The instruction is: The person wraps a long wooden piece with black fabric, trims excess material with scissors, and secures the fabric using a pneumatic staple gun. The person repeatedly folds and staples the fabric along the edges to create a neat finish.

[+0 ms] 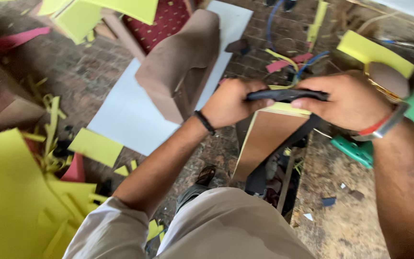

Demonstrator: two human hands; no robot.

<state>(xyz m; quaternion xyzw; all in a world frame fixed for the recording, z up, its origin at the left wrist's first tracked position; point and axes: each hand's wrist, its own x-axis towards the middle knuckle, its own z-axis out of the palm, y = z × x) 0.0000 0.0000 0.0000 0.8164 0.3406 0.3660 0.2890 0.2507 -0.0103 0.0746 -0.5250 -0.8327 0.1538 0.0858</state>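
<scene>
Both my hands grip a black strap (283, 95) stretched over the top edge of a tan panel (264, 139) with a yellow foam edge. My left hand (231, 103) is closed on the strap's left end, and a dark band circles that wrist. My right hand (346, 100) pinches the right end, with a watch and red band at the wrist. The strap's tail (293, 139) hangs down across the panel's right side.
A brown fabric-covered seat form (178, 62) lies on a white sheet (130, 110) on the brick floor. Yellow foam sheets and offcuts (10, 192) pile at the left. A green tool (355, 151) rests on a worn bench at right. Coloured wires lie beyond.
</scene>
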